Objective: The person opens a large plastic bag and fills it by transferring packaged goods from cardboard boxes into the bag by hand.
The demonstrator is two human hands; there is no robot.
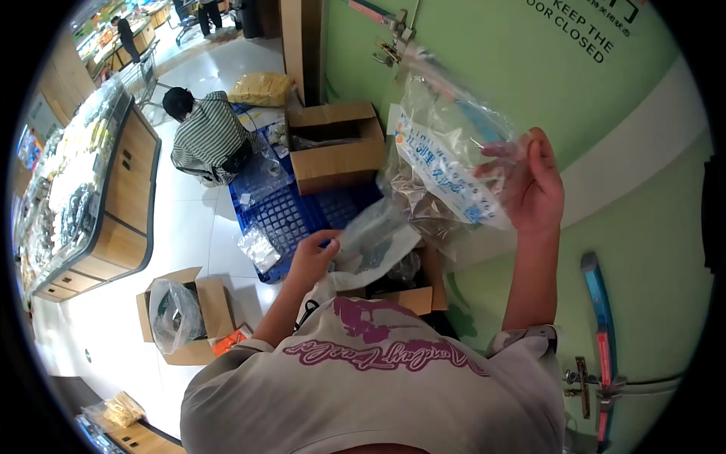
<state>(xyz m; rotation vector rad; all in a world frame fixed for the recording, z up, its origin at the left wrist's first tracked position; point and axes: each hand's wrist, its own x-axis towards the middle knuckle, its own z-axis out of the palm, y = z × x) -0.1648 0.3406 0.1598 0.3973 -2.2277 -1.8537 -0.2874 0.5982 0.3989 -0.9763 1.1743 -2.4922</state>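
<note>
My right hand (538,185) is raised at the right, its fingers closed on the side of a clear plastic bag (446,163) with a white and blue printed label. My left hand (311,257), lower and nearer the middle, pinches the edge of a translucent plastic bag (374,246). The two bags overlap between my hands. Below them, partly hidden by the translucent bag and my shirt, is an open cardboard box (414,300) with dark plastic-wrapped contents.
A blue pallet (283,216) bears an open carton (336,168). A person in a striped top (215,132) crouches beside it. Another carton (212,303) with a plastic liner stands lower left. Display counters (125,174) line the left; a green door (605,98) is at the right.
</note>
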